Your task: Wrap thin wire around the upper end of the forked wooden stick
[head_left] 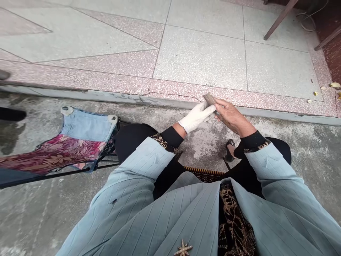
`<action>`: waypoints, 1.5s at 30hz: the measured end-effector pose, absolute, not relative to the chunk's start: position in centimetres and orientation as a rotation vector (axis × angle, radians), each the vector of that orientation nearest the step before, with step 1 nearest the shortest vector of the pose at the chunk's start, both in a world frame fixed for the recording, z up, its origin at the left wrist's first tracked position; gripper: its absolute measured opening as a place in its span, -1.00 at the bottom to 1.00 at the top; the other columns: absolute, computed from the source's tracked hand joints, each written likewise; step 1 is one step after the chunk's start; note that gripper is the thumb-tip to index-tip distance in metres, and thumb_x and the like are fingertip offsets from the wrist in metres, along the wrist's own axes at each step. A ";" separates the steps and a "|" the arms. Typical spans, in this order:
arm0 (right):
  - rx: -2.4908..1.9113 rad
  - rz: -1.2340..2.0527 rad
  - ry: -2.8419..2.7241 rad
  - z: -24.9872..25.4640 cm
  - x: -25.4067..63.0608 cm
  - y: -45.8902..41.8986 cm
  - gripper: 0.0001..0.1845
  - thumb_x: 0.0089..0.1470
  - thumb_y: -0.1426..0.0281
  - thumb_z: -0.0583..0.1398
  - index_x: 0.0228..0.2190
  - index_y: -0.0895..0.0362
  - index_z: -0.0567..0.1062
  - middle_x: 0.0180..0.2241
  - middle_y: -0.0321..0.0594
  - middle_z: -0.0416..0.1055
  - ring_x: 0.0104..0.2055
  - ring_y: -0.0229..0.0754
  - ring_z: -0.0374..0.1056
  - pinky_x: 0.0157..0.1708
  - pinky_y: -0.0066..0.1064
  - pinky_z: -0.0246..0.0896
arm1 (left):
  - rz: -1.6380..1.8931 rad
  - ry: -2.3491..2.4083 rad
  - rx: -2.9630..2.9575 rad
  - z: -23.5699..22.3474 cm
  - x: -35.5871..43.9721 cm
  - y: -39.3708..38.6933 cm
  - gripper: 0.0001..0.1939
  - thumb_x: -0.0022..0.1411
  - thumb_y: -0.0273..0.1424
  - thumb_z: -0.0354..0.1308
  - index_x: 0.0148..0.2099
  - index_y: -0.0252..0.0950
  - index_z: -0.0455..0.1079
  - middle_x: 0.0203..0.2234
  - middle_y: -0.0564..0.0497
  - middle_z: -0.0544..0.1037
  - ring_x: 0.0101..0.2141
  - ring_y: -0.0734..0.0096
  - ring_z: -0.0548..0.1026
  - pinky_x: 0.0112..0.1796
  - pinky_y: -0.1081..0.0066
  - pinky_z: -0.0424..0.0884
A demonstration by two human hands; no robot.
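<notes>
Biggest thing around you is the tiled floor (pixel 199 57), pale speckled slabs with pinkish borders, raised a step above the rough grey concrete (pixel 314 156) you're sitting over. Then there's your light blue pinstriped jacket (pixel 133 213) filling the bottom of the view, and your black trousers (pixel 135 140), knees spread wide. Off your left side is a folding chair (pixel 87 124), pale blue and floral fabric on a dark frame. Up in the far right corner a slanted wooden leg (pixel 281 19) stands on the tiles, and a bit of woven strip (pixel 204 173) peeks out between your thighs.

Now your hands: the left hand (pixel 195 117) has a white glove on, the right hand (pixel 230 115) is bare, and they meet out in front of your knees. Both grips are pinched onto the same grey-brown piece (pixel 209 99), left from one side, right from the other. It sits tilted, top end poking up past your fingers toward the step edge; the lower part is mostly covered, so I can't tell its full shape.

Smaller stuff: a dark shoe (pixel 230 151) by your right leg, a star-shaped brooch (pixel 183 248) on your jacket, and yellowish scraps (pixel 335 85) over on the right.
</notes>
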State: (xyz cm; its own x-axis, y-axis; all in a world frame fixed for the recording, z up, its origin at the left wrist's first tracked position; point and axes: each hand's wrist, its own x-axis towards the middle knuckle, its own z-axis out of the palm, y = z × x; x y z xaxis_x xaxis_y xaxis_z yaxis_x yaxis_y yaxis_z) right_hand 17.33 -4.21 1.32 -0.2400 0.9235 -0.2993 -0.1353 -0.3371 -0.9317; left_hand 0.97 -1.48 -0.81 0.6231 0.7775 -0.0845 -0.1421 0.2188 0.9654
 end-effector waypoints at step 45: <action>-1.282 1.479 -0.707 5.7 22.8 -3.4 -0.47 0.07 -0.05 0.29 -0.50 0.07 0.22 -0.63 -0.42 0.12 -0.67 -0.42 0.05 -0.74 -0.54 -0.01 | 0.450 0.432 1.039 -0.9 -1.6 -1.1 -0.67 0.15 -0.41 0.25 -0.03 -0.42 0.50 -0.28 -0.16 0.61 -0.39 0.35 0.60 -0.29 0.32 0.55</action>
State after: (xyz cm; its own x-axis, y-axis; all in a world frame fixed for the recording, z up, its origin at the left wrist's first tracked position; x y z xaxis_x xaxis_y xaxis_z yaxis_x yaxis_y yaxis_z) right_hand 22.75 -3.39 5.74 0.0766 0.9317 -0.3550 -0.3083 -0.3165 -0.8971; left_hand -1.55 -1.13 -0.86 0.8281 0.5460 -0.1270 -0.1498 0.4338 0.8885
